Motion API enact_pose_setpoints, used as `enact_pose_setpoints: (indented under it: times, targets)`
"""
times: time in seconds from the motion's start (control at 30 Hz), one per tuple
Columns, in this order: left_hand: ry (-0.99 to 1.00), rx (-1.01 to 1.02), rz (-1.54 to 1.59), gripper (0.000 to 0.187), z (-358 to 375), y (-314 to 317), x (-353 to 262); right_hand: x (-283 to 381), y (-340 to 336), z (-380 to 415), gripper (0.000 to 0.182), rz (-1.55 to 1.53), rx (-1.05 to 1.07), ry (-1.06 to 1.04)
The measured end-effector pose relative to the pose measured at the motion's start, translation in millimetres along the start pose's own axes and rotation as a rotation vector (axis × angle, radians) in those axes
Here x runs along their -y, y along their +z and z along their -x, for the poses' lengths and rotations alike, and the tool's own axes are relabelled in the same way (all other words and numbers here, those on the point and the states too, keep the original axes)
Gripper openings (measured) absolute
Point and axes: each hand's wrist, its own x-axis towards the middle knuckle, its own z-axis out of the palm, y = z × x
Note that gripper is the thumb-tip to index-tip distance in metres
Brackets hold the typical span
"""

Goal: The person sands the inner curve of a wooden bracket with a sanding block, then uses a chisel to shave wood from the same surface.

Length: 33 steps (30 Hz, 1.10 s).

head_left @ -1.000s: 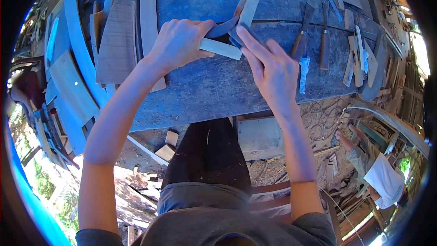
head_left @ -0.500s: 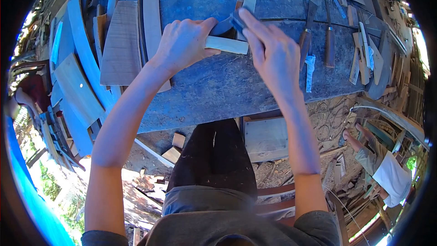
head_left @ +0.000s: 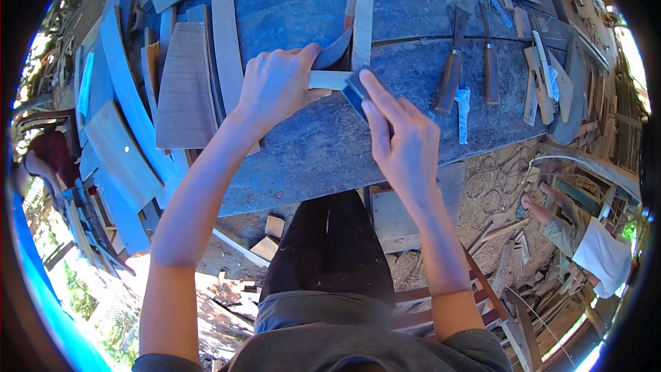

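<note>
My left hand [head_left: 277, 83] is closed around the left end of a small wooden assembly. It has a pale crosswise strip [head_left: 328, 80], a pale lengthwise strip [head_left: 362, 31] and a dark curved piece [head_left: 335, 49] between them. A brown strip [head_left: 350, 12] shows beside the lengthwise one. Pinched in my right hand [head_left: 406, 131] is a dark rectangular block [head_left: 357, 91], pressed against the near corner where the pale strips meet. Its underside is hidden.
Flat and curved boards [head_left: 186, 89] lie on the workbench [head_left: 310, 145] at left. Two wooden-handled chisels [head_left: 451, 76] [head_left: 490, 72] rest on the right, near wood scraps [head_left: 544, 83]. Another person [head_left: 585, 241] is at lower right. Offcuts [head_left: 268, 238] lie on the ground.
My right hand has drawn the dark block toward my body, from the far side of the crosswise strip to the near corner. The assembly has turned slightly in my left hand.
</note>
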Motion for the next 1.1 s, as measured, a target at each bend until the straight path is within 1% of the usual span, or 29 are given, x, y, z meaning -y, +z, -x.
enact_pose_setpoints:
  times: [0.07, 0.1, 0.17, 0.2, 0.3, 0.33, 0.4, 0.43, 0.5, 0.63, 0.7, 0.73, 0.8, 0.9, 0.93, 1.0, 1.1]
  targets:
    - [-0.041, 0.015, -0.018, 0.054, -1, -2, -2, -8, 6, -18, 0.039, 0.01, -0.051, -0.063]
    - [-0.039, 0.016, -0.018, 0.054, -1, 0, -4, -11, 10, -26, 0.039, 0.01, -0.052, -0.062]
    - [-0.049, 0.0, 0.016, 0.053, 0, 2, -1, -9, 21, -38, 0.04, 0.017, -0.133, -0.091]
    - [-0.05, -0.003, 0.007, 0.053, 0, 1, -1, -6, 19, -32, 0.04, 0.009, -0.139, -0.094]
    - [-0.042, 0.003, -0.009, 0.051, -1, -1, -2, 4, -1, 11, 0.038, 0.0, -0.002, 0.067]
    - [-0.048, -0.01, -0.004, 0.051, -1, 0, -3, 2, -1, 9, 0.038, 0.006, 0.002, 0.067]
    - [-0.06, -0.025, 0.005, 0.051, 0, 0, -4, -7, 5, -8, 0.037, -0.015, -0.064, -0.033]
    - [-0.062, -0.009, 0.012, 0.051, 0, 1, -3, -11, 11, -25, 0.037, -0.015, -0.06, -0.036]
    - [-0.063, 0.008, 0.009, 0.052, 0, 0, -2, -17, 27, -60, 0.038, 0.041, -0.168, -0.129]
    - [-0.018, 0.019, 0.051, 0.052, -1, 1, 3, -18, 16, -30, 0.038, -0.024, -0.186, -0.136]
    - [0.003, 0.008, 0.096, 0.052, -3, 2, 4, -12, 0, -3, 0.037, -0.03, 0.019, 0.013]
    - [0.009, 0.043, 0.093, 0.051, -5, -1, 4, -14, 1, -7, 0.037, -0.027, 0.028, 0.016]
    - [0.012, 0.073, 0.085, 0.05, -4, -1, 4, -19, 8, -31, 0.04, 0.095, -0.062, -0.173]
    - [0.004, 0.048, 0.069, 0.05, -2, 1, 2, -21, 18, -52, 0.042, 0.138, -0.106, -0.231]
    - [0.001, 0.061, 0.073, 0.05, -2, 0, 2, -22, 15, -45, 0.042, 0.135, -0.108, -0.23]
    - [0.001, 0.064, 0.066, 0.051, -6, -3, 4, -23, 5, -23, 0.043, 0.094, -0.089, -0.141]
    - [0.008, 0.061, 0.096, 0.051, -2, 0, 1, -26, -3, -10, 0.043, 0.124, -0.058, -0.114]
